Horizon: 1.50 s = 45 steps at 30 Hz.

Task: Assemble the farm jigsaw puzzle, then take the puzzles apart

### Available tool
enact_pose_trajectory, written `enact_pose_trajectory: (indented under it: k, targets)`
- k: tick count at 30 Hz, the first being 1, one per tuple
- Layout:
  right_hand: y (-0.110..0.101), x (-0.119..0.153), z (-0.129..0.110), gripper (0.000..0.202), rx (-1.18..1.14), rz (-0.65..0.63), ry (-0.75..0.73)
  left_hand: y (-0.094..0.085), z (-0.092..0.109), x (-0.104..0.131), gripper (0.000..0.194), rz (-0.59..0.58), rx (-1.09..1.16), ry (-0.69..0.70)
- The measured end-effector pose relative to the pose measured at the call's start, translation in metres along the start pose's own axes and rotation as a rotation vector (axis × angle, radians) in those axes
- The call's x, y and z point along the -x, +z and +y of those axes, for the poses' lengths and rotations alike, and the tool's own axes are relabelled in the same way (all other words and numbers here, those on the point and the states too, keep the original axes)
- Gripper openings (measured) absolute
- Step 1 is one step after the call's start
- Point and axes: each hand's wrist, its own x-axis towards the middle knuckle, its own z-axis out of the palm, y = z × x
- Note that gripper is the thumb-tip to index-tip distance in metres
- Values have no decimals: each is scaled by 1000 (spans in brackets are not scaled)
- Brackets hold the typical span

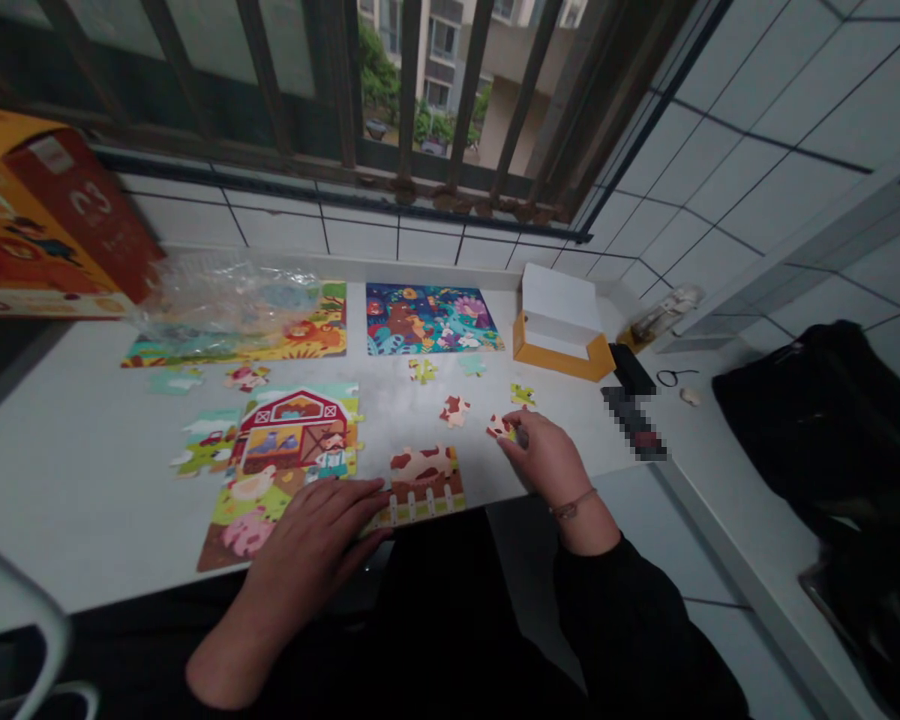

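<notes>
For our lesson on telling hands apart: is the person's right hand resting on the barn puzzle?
No, the right hand touches a loose piece apart from the barn puzzle, which the left hand partly covers.

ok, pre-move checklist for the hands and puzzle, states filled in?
1. Right hand on the small brown-and-cream cardboard jigsaw piece: ok, thumb and fingertips at it.
2. That piece lifted off the white tabletop: cannot tell.
3. Left hand on the colourful cardboard barn puzzle: ok.
4. Brown-and-cream cow section joined to the barn puzzle: cannot tell, left hand hides it.
5. Crumpled clear plastic off the yellow lion picture: not ok.
</notes>
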Motion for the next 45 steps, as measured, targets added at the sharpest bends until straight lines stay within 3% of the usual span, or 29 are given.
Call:
enact_pose_trajectory:
  k: [4,7,11,13,16,20,23,26,37,45]
  targets:
    - [-9,-4,-6,32,-73,23,9,0,1,0,33,-2,-2,-8]
    - [-9,-6,-24,49,-332,29,20,-1,1,0,33,-7,-3,-4]
    - [14,-15,-59,56,-926,-221,-36,-2,2,-1,33,-14,-4,2]
    - [29,-23,-70,59,-1053,-328,-48,-2,2,-1,33,-18,-7,-5]
    - [40,-36,-75,57,-959,-278,-59,-2,3,-1,33,-15,-8,-6]
    - [30,-47,-66,36,-554,-93,-214,-1,5,-1,32,-4,-1,-14]
    - [20,-48,-58,24,-370,-145,-404,-2,5,-2,31,2,5,-19]
    - [17,-46,-56,19,-316,-211,-492,-2,5,-2,30,5,9,-19]
    - [31,-35,-51,20,-212,-197,-521,-2,6,-3,30,-5,0,-20]
    - [39,10,-84,24,-60,-57,-464,-1,6,-2,31,-19,-1,-23]
